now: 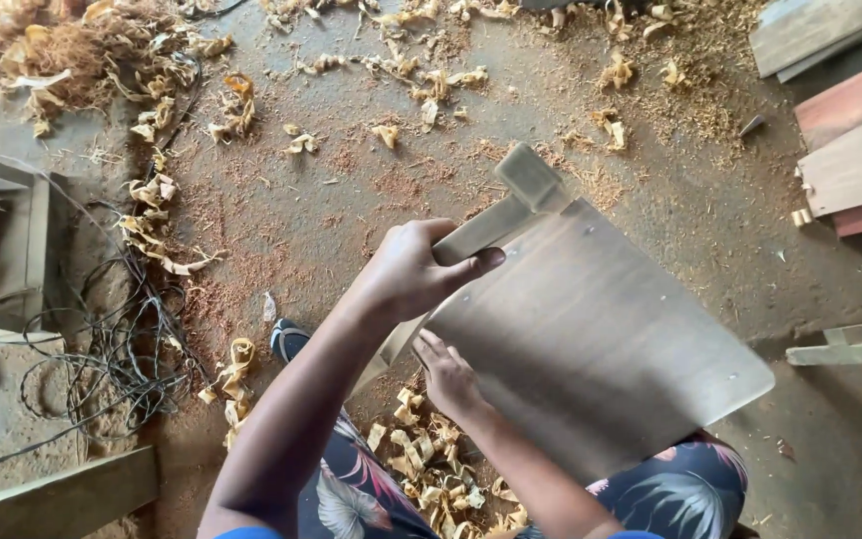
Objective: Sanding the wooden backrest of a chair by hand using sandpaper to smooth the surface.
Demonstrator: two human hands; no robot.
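Note:
A flat grey-brown wooden panel (601,339) is held tilted above my lap. Along its left edge runs a pale wooden bar (511,205) that ends in a square block at the top. My left hand (411,271) is closed around this bar near its middle, thumb over the top. My right hand (448,374) lies lower down against the panel's near-left edge, with its fingers curled onto the rim. A few small screw or nail heads show on the panel's face.
Curled wood shavings (421,449) and sawdust cover the dirt floor. A tangle of black cables (112,349) lies at the left beside a wooden frame (12,240). Planks (850,150) are stacked at the upper right, and a batten (850,349) sits at the right edge.

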